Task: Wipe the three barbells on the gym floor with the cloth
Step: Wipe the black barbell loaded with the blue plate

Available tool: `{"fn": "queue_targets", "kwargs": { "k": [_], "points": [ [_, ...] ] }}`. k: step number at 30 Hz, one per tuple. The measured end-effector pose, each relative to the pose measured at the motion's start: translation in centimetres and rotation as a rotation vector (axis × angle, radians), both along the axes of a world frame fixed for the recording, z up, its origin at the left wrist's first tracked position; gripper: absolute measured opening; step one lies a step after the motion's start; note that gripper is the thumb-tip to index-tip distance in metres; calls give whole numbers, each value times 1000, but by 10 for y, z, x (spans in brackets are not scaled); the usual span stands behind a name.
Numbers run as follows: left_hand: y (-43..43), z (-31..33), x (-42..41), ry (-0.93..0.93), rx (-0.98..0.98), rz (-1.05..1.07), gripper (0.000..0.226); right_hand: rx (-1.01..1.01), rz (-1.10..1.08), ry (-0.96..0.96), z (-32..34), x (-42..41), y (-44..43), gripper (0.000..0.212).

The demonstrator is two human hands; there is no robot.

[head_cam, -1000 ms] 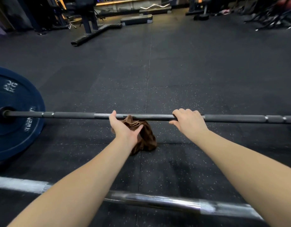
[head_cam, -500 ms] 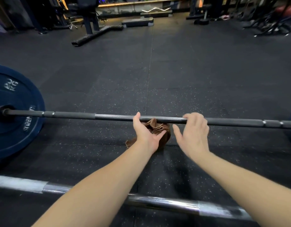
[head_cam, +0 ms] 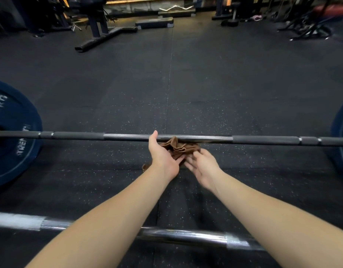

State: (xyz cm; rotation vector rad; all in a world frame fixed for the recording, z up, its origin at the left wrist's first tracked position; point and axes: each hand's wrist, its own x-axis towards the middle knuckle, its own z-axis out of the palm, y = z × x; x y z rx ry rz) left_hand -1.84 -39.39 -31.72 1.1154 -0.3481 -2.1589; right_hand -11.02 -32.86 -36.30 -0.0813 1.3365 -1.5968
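From my remote seat on the head camera: centre frame, the left hand (head_cam: 163, 157) grasps the crumpled brown cloth (head_cam: 176, 147), thumb raised against the long dark steel barbell with a ribbed silver middle (head_cam: 263, 140), the cloth bunched just under the shaft. The right hand (head_cam: 203, 167), blurred, is released, its fingers loose and spread, off the bar and just beside the cloth's near edge.

The bar runs edge to edge across the middle of the frame. It carries a round dark-blue rubber weight plate (head_cam: 14, 132) at the left and a second dark-blue plate (head_cam: 340, 132), mostly cut off, at the right. Across the bottom lies a shiny chrome barbell shaft (head_cam: 186, 235), crossed by both forearms, which hide parts of it. All of this rests on the speckled black rubber gym floor (head_cam: 224, 84).

At the top, well apart from the hands, sit a low grey step platform (head_cam: 154, 23), a pale wavy curl bar (head_cam: 175, 7) and, upper left, the black steel foot of a bench frame (head_cam: 105, 35).

White lettering on the left plate begins "STREN"; the rest is cut by the bar. The marks higher up are too skewed to read.
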Motion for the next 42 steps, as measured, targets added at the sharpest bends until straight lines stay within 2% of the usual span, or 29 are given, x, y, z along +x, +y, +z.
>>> {"fn": "queue_targets", "kwargs": {
  "k": [5, 8, 10, 12, 14, 16, 18, 20, 22, 25, 28, 32, 36, 42],
  "points": [
    [-5, -2, 22, -274, -125, -143, 72, -57, -15, -80, 9, -9, 11, 28],
    [-6, 5, 39, -623, -329, -286, 65, -85, -24, -162, 16, -6, 9, 29],
    [-11, 13, 49, -957, -679, -310, 54, -108, -40, -258, 17, -6, 0, 39],
    [-19, 24, 55, -1255, -1164, -303, 49, -104, -77, -337, 18, -3, -8, 50],
    [-28, 37, 51, -1299, -1468, -233, 38, -114, -143, -385, 23, 1, -13, 54],
    [-45, 39, 40, -1240, -1626, -256, 16, -136, -220, -398, 28, 3, -15, 49],
    [-59, 28, 31, -1289, -1768, -526, 34, -144, -274, -392, 31, 3, -15, 43],
    [-66, 8, 30, -1324, -1786, -851, 47, -155, -302, -397, 29, 0, -13, 43],
    [-65, -10, 32, -1369, -1749, -957, 49, -173, -317, -400, 28, -6, -8, 43],
    [-64, -13, 30, -1375, -1668, -965, 46, -179, -404, -409, 26, -26, 3, 37],
    [-68, -8, 26, -1407, -1673, -1006, 45, -175, -510, -397, 26, -41, 13, 37],
    [-66, -13, 24, -1437, -1674, -945, 42, -216, -459, -357, 32, -27, 11, 42],
    [-70, -11, 22, -1424, -1691, -916, 39, -180, -410, -355, 29, -18, 1, 34],
    [-66, -4, 19, -1432, -1661, -976, 32, -137, -485, -304, 32, -46, 21, 33]
  ]
}}
